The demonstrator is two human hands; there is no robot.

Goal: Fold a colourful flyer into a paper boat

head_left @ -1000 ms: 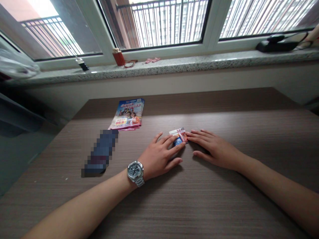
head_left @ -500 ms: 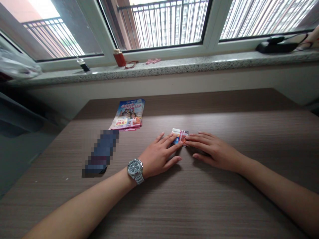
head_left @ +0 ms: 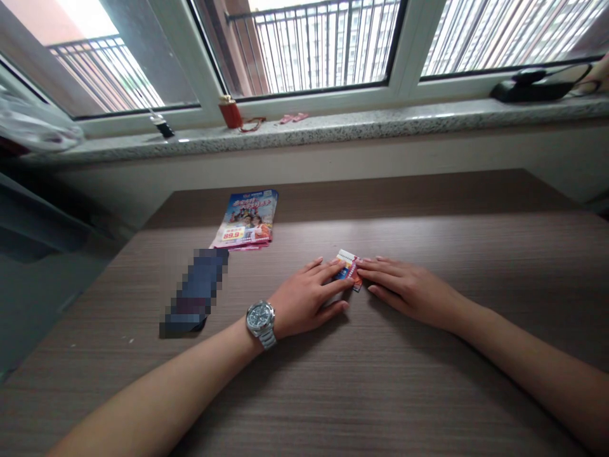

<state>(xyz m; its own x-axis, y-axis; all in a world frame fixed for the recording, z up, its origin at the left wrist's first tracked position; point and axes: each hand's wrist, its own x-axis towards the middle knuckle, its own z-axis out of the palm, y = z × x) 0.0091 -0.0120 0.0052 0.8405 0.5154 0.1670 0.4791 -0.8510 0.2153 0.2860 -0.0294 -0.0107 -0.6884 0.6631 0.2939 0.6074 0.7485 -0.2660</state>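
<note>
A small folded paper card (head_left: pixel 349 270), printed in red, white and blue, lies on the wood-grain table (head_left: pixel 380 381) between my hands. The fingertips of my left hand (head_left: pixel 309 297) press against its lower left side, and my right hand (head_left: pixel 404 292) touches its right edge. Both hands lie flat and low, fingers apart, with neither closed around the card. A steel wristwatch (head_left: pixel 261 321) sits on my left wrist. Left of the card lies a colourful brochure (head_left: pixel 243 219).
A pixelated dark object (head_left: pixel 195 292) lies on the table left of my left hand. Behind the table runs a speckled stone windowsill (head_left: pixel 333 131) holding a red cup (head_left: pixel 231 114) and a black bag (head_left: pixel 530 91). A plastic bag (head_left: pixel 33 127) sits at far left.
The folded card has turned and shifted slightly between my fingertips. My hands have drawn a little closer around it. The view has tilted slightly.
</note>
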